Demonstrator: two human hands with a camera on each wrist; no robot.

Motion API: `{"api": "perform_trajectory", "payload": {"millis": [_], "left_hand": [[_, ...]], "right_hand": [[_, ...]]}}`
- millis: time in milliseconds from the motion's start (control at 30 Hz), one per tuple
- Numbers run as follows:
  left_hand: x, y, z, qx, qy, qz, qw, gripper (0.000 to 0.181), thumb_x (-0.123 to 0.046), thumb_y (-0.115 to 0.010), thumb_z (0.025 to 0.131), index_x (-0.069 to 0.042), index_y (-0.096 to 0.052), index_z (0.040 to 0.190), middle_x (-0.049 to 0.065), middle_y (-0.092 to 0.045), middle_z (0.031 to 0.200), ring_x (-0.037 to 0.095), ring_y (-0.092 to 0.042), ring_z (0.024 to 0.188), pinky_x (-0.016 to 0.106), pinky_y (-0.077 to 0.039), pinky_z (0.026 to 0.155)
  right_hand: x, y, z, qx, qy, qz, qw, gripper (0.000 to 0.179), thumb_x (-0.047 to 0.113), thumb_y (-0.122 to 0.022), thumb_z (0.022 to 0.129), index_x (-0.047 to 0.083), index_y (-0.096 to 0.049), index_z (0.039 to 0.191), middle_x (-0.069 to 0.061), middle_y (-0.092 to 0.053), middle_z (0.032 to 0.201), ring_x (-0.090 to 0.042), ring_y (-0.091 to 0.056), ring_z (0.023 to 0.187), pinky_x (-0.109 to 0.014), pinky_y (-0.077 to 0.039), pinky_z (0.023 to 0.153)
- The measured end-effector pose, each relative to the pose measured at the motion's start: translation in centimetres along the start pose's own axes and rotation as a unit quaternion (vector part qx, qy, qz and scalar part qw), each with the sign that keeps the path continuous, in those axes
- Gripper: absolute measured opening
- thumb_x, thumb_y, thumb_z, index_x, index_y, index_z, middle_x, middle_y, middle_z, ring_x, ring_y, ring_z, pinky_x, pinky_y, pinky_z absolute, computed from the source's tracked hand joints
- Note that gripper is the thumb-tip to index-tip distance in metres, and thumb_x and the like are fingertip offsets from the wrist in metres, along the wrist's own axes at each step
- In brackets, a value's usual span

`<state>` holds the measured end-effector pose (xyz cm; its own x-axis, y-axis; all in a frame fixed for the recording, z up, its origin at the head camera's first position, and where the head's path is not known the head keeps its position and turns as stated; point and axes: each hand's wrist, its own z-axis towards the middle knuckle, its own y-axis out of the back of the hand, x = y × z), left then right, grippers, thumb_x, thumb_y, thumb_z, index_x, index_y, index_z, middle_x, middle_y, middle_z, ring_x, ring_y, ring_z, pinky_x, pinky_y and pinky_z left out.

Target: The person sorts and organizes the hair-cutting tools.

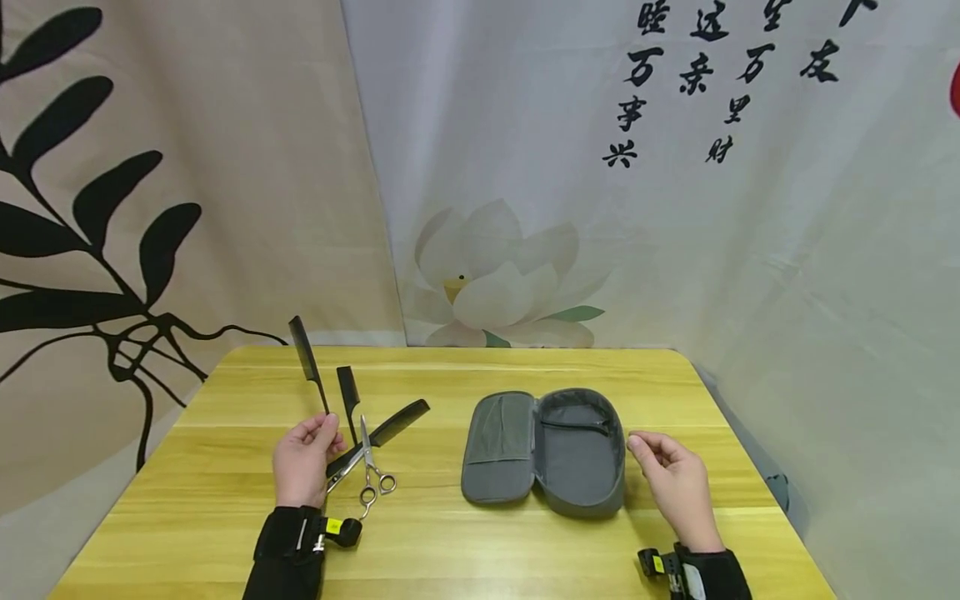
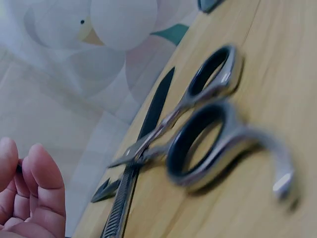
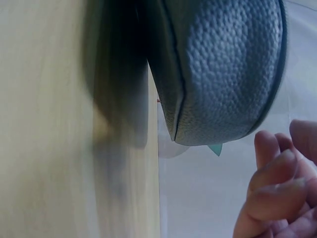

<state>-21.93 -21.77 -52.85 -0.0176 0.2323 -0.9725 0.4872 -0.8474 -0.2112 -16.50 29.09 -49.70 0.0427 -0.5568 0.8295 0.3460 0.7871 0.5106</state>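
My left hand (image 1: pixel 302 462) pinches the thin tail of a black rat-tail comb (image 1: pixel 303 350), its toothed end pointing up. Just right of that hand, a second black comb (image 1: pixel 348 390) and a wider black comb (image 1: pixel 401 423) lie on the table. Silver scissors (image 1: pixel 367 467) with dark-lined finger rings rest across the wider comb; the left wrist view shows the scissors (image 2: pixel 198 144) close up. A grey zip pouch (image 1: pixel 577 467) lies unfolded at centre right. Beside its right wall is my right hand (image 1: pixel 678 487), fingers loosely bent, holding nothing; the right wrist view shows the fingertips near the pouch (image 3: pixel 228 74).
The pouch's lid (image 1: pixel 498 483) lies folded out to the left, with an inner pocket. A zipped mesh-like pocket shows inside the main part. The wooden table (image 1: pixel 420 550) ends at a printed cloth backdrop (image 1: pixel 525 125).
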Motion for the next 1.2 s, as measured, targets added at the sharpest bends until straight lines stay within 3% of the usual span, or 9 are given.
{"api": "perform_trajectory", "payload": {"millis": [200, 367, 533, 667, 867, 1033, 1200], "left_hand": [[-0.2, -0.5, -0.9, 0.011, -0.011, -0.046, 0.9988, 0.017, -0.009, -0.075, 0.1, 0.004, -0.071, 0.11, 0.001, -0.07, 0.079, 0.013, -0.069, 0.071, 0.024, -0.063, 0.064], [-0.5, -1.1, -1.7, 0.029, -0.023, -0.056, 0.9978, 0.013, -0.005, -0.075, 0.1, 0.005, -0.073, 0.108, 0.003, -0.07, 0.078, 0.012, -0.068, 0.068, 0.024, -0.062, 0.062], [-0.4, -1.7, -2.4, 0.054, -0.018, -0.057, 0.9968, 0.002, -0.006, -0.075, 0.1, -0.005, -0.077, 0.101, 0.0, -0.072, 0.079, 0.01, -0.068, 0.068, 0.022, -0.062, 0.061], [-0.3, -2.2, -2.8, 0.077, -0.019, -0.061, 0.995, 0.007, -0.007, -0.074, 0.101, -0.004, -0.077, 0.105, 0.0, -0.074, 0.081, 0.01, -0.069, 0.07, 0.022, -0.063, 0.062], [-0.6, -2.9, -3.7, 0.108, -0.025, -0.055, 0.9923, 0.01, -0.006, -0.071, 0.103, -0.001, -0.076, 0.11, -0.006, -0.077, 0.09, 0.008, -0.07, 0.072, 0.022, -0.063, 0.065], [-0.7, -3.8, -4.8, 0.137, -0.028, -0.019, 0.99, 0.01, -0.011, -0.071, 0.103, -0.004, -0.075, 0.109, -0.004, -0.075, 0.091, 0.01, -0.071, 0.076, 0.024, -0.064, 0.068], [-0.8, -4.8, -5.9, 0.172, -0.027, 0.007, 0.9847, 0.022, -0.012, -0.072, 0.103, 0.004, -0.073, 0.118, 0.0, -0.071, 0.087, 0.013, -0.071, 0.076, 0.027, -0.065, 0.07]], "right_hand": [[0.1, 0.0, 0.0, 0.007, -0.016, 0.017, 0.9997, 0.036, 0.037, -0.067, 0.107, 0.006, -0.078, 0.123, -0.014, -0.081, 0.11, -0.015, -0.071, 0.082, -0.021, -0.055, 0.068], [-0.1, -0.1, -0.1, 0.01, -0.024, 0.033, 0.9991, 0.037, 0.037, -0.067, 0.108, 0.005, -0.077, 0.124, -0.015, -0.081, 0.112, -0.014, -0.072, 0.084, -0.021, -0.056, 0.069], [-0.2, -0.2, -0.2, 0.006, -0.028, 0.047, 0.9985, 0.035, 0.035, -0.069, 0.107, 0.005, -0.078, 0.12, -0.014, -0.081, 0.11, -0.017, -0.07, 0.081, -0.022, -0.055, 0.067], [-0.2, -0.4, -0.1, 0.005, -0.029, 0.052, 0.9982, 0.033, 0.035, -0.07, 0.106, 0.006, -0.079, 0.118, -0.013, -0.081, 0.109, -0.017, -0.07, 0.08, -0.022, -0.055, 0.066], [-0.1, -0.5, -0.1, 0.008, -0.027, 0.059, 0.9979, 0.032, 0.035, -0.07, 0.106, 0.007, -0.079, 0.118, -0.011, -0.082, 0.107, -0.017, -0.069, 0.078, -0.024, -0.054, 0.062], [0.1, -0.3, -0.2, 0.005, -0.035, 0.068, 0.9971, 0.033, 0.036, -0.072, 0.105, 0.007, -0.079, 0.117, -0.006, -0.082, 0.103, -0.018, -0.065, 0.075, -0.025, -0.051, 0.058], [0.4, -0.1, -0.4, -0.004, -0.042, 0.073, 0.9964, 0.035, 0.038, -0.072, 0.104, 0.007, -0.079, 0.119, 0.0, -0.082, 0.099, -0.014, -0.062, 0.072, -0.026, -0.049, 0.054]]}}
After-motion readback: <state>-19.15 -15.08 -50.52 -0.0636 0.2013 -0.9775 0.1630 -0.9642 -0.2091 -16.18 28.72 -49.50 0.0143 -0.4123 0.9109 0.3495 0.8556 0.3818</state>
